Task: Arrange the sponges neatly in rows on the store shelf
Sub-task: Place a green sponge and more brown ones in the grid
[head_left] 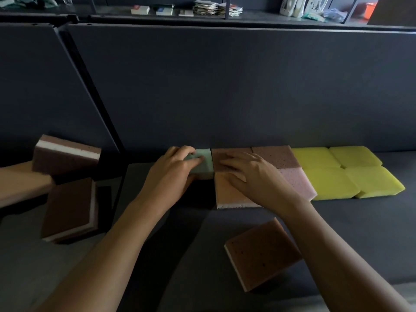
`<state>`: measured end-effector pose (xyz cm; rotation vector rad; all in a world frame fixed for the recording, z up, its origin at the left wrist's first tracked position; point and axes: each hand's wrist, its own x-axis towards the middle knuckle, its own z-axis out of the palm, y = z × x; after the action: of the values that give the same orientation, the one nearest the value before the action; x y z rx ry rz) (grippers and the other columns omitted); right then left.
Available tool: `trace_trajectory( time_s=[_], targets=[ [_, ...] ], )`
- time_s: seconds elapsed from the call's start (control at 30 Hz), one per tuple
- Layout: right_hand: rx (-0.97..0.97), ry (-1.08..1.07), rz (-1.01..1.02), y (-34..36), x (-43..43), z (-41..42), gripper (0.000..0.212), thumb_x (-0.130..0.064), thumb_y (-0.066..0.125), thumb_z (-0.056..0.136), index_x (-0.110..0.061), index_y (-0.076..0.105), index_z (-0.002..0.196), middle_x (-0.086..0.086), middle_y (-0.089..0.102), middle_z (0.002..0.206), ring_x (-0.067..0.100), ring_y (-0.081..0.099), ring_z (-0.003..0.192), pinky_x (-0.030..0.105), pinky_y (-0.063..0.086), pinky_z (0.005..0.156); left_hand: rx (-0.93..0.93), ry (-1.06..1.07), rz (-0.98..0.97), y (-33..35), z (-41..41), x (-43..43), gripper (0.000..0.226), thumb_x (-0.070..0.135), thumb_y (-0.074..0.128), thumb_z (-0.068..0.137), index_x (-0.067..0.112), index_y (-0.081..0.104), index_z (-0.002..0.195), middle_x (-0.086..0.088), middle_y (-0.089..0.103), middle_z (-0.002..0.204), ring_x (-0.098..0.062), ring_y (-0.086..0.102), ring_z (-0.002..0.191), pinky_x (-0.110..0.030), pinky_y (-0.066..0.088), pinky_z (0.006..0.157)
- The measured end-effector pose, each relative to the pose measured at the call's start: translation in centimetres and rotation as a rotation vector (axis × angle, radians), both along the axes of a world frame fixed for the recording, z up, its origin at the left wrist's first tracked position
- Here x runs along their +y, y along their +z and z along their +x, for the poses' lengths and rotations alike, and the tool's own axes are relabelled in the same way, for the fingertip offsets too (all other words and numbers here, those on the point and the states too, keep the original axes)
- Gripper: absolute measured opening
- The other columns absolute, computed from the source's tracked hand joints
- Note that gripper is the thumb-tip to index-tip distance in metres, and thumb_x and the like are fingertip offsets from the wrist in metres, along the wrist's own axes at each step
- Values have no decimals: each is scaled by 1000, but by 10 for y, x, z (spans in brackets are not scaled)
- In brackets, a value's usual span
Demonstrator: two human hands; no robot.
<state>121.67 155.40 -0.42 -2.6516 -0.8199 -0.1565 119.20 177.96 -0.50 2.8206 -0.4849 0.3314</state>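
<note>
Left hand [173, 172] partly hides green sponge [203, 162]; right hand [254, 174] covers orange sponge [229, 194].

Left hand [173, 170] seemingly grips green sponge [203, 163]; right hand [254, 174] flat on brown sponges [229, 190].

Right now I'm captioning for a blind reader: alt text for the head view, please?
A left hand presses a green sponge beside brown sponges under the right hand, extending rows ending in yellow sponges. One brown sponge lies loose nearer the camera.

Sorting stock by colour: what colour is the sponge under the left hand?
Pale green sponge, gripped by the left hand; head view.
</note>
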Motion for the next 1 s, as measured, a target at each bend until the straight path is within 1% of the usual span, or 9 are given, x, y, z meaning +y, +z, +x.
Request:
trace_trajectory(
  time_s=[0.1,0.2,0.37,0.53,0.63,0.73,0.83,0.93,1.0],
  targets=[
    [1,7,6,3,-2,-1,35,-30,55,98,-27,60,133,-10,55,140,9,51,126,26,39,106,9,16,36,0,-3,0,61,-2,65,83,19,53,138,2,46,140,-21,44,126,-38,50,91],
    [42,2,41,11,-5,-3,36,-29,56,98,-26,59,134,-9,58,137,9,54,123,21,40,102,-9,38,34,6,-12,-5,62,18,72,83,16,49,140,1,49,137,-22,48,124,-37,49,93],
    [10,-53,130,20,-24,-27,27,-30,58,98,-27,66,124,-9,61,131,7,54,120,14,37,96,-86,8,-22,27,-51,-30,46,31,69,85,16,60,127,2,54,130,-18,55,115,-33,51,82],
    [0,-94,247,12,-49,-57,26,-28,61,96,-20,68,120,-6,66,123,9,60,115,33,49,97,3,-102,-53,35,-98,-68,40,41,61,86,19,64,119,2,59,125,-12,61,102,-26,53,80],
    [43,-123,282,8,-60,-72,27,-25,61,96,-18,68,121,-6,64,127,9,59,115,34,53,93,62,-164,-60,31,-113,-90,42,53,48,89,23,63,115,6,60,118,-9,60,99,-26,53,80],
    [65,-142,273,7,-67,-81,29,-26,60,96,-20,66,123,-7,61,131,10,65,105,34,58,84,93,-180,2,25,-118,-105,57,66,39,85,26,61,119,7,60,119,-11,58,105,-27,48,86],
    [61,-159,255,7,-71,-85,30,-26,61,95,-21,66,124,-6,60,133,9,63,109,35,56,90,116,-175,65,19,-120,-111,68,74,43,76,26,60,121,5,61,120,-14,59,106,-29,48,86],
    [60,-160,256,8,-72,-88,29,-28,61,95,-22,67,123,-7,60,134,9,67,101,35,56,89,148,-171,109,17,-123,-111,75,78,44,72,25,58,124,3,61,119,-16,60,105,-32,50,85],
    [54,-166,251,8,-72,-88,29,-28,62,95,-22,67,123,-6,60,134,10,65,107,36,55,91,154,-167,124,18,-124,-110,71,73,56,71,25,57,123,2,61,117,-18,60,103,-33,51,83]
  ],
)
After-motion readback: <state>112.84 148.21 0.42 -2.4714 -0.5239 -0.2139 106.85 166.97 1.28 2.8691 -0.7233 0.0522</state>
